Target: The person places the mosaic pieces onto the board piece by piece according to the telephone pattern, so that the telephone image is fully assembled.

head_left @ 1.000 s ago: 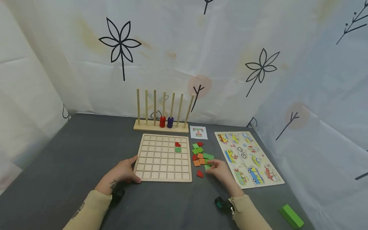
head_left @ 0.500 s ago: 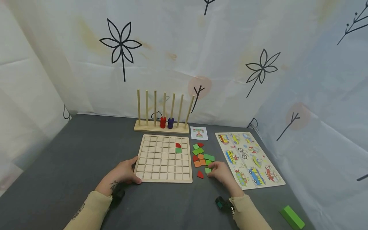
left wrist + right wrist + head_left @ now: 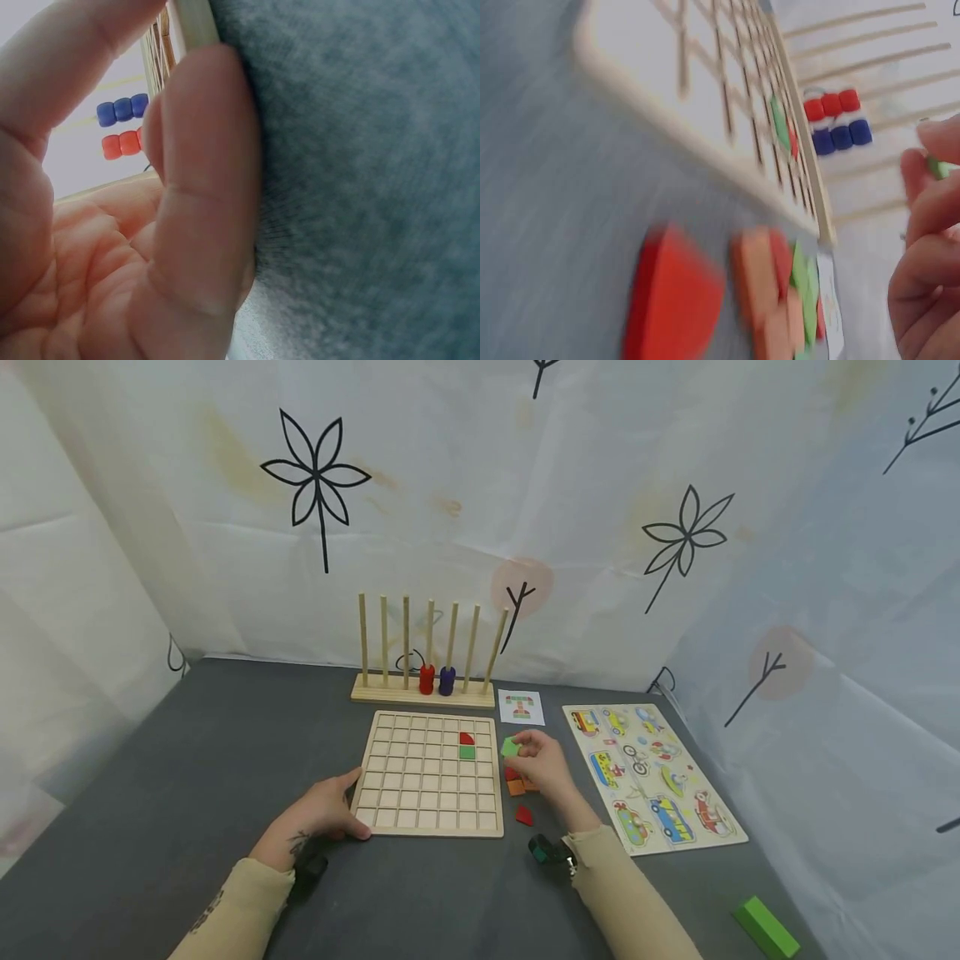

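Grid board [image 3: 428, 774] lay braced by the left hand [image 3: 324, 807], fingers spread at its left edge; slack pressure, we judged, could let it slide. Right of it, the right hand [image 3: 543, 766] pinched a green piece [image 3: 937, 167]; a slip might drop it among loose pieces [image 3: 516, 787].

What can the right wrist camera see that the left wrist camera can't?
Only the right wrist view shows the right hand pinching a green tile, plus a loose red piece and orange tiles. Only the left wrist view shows the left hand, close up. Both show red beads, blue beads and the gray table.
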Available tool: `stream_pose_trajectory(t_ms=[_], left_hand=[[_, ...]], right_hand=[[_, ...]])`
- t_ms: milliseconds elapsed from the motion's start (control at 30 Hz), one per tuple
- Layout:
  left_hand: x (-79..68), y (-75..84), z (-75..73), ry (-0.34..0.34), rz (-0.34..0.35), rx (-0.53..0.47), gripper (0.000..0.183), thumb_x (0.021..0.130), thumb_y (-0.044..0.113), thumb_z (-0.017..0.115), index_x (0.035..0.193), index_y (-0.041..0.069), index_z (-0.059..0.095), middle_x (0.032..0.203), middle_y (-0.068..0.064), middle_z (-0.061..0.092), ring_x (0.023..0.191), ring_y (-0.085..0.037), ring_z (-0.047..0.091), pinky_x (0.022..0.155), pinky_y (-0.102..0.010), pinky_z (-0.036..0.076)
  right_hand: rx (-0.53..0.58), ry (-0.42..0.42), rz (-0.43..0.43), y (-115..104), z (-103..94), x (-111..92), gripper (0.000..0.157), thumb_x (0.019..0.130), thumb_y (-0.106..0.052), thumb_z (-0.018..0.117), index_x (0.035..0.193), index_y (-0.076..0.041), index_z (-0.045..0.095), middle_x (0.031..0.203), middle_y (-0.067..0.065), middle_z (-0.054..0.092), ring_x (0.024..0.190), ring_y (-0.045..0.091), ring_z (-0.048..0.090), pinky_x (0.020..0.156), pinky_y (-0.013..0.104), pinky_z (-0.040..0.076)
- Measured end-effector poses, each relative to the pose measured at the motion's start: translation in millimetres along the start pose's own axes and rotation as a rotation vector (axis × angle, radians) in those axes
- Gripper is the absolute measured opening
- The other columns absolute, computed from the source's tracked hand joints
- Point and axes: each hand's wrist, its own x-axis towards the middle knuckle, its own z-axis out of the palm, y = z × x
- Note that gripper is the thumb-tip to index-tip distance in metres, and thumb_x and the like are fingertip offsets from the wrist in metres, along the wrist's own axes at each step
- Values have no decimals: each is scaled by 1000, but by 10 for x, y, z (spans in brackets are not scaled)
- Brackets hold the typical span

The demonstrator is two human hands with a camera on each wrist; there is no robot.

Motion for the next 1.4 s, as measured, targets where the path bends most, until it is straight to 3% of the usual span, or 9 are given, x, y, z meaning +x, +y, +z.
stream_pose_trajectory(t_ms=[233, 367, 533, 767, 900, 1133, 1400], left_hand=[[14, -1, 8, 8, -10, -4, 114, 56, 9, 88, 146, -4, 19, 69, -11, 51, 52, -19, 51, 52, -32, 45], [17, 2, 12, 13, -21, -4, 114, 56, 9, 88, 146, -3, 19, 69, -11, 52, 52, -19, 51, 52, -31, 45], [23, -2, 11, 13, -21, -1, 113, 56, 9, 87, 146, -3, 20, 66, -10, 53, 50, -18, 51, 50, -31, 44], [21, -3, 14, 18, -15, 0, 113, 56, 8, 87, 145, -4, 20, 61, -9, 53, 47, -17, 50, 49, -30, 43], [30, -10, 19, 25, -14, 3, 113, 56, 7, 87, 146, -3, 20, 60, -9, 54, 46, -17, 49, 49, -31, 43], [36, -27, 25, 21, -11, 9, 112, 56, 9, 88, 146, -2, 21, 61, -9, 54, 48, -18, 50, 49, -31, 44], [33, -23, 26, 27, -16, 7, 113, 55, 9, 88, 145, -3, 22, 63, -10, 54, 48, -19, 50, 50, -31, 44]], right_hand=[[145, -93, -46, -178, 318, 294, 31, 80, -3, 68, 110, -1, 59, 65, -3, 52, 46, 9, 33, 48, 27, 33], [162, -126, -22, -209, 472, 444, 32, 80, -4, 69, 111, -2, 62, 68, -2, 54, 50, 9, 39, 50, 28, 36], [67, -141, -20, -225, 610, 567, 32, 78, -4, 71, 109, -2, 64, 73, 2, 58, 65, 11, 53, 66, 32, 50], [-182, -150, 2, -207, 721, 656, 29, 78, -11, 73, 106, -6, 68, 81, 7, 60, 66, 14, 51, 58, 26, 43], [-311, -140, 17, -198, 763, 686, 30, 78, -14, 74, 107, -8, 69, 91, 9, 63, 73, 17, 54, 60, 27, 44], [-445, -113, 34, -221, 830, 702, 31, 78, -17, 74, 109, -11, 69, 105, 8, 66, 88, 21, 60, 73, 34, 48], [-552, -134, 12, -213, 877, 716, 29, 80, -21, 73, 108, -14, 70, 107, 6, 67, 92, 22, 62, 77, 37, 48]])
